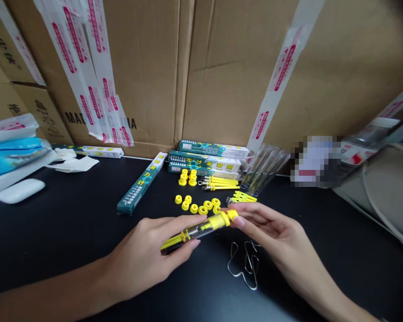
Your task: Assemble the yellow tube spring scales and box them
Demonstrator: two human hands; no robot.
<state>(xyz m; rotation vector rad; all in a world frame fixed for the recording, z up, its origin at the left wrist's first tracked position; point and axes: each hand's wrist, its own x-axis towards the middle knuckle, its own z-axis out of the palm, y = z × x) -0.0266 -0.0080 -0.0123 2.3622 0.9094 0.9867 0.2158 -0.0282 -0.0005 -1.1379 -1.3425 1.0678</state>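
My left hand (154, 252) is closed around the lower end of a clear tube with yellow parts inside (201, 229), held slanting over the black table (70, 232). The fingertips of my right hand (272, 232) pinch the yellow cap (229, 217) at the tube's upper end. Just beyond the cap lie several small yellow rings (201, 205), and further back yellow rods (220, 182) and yellow clips (243, 197). Bent wire hooks (246, 266) lie on the table under my right hand.
Teal and white slim boxes (208, 158) are stacked by the taped cardboard cartons (188, 76); another (141, 184) lies alone at an angle. Clear empty tubes (265, 170) lean at the right. A white oval case (20, 190) and crumpled paper (74, 163) lie left. A grey bag (389, 192) stands right.
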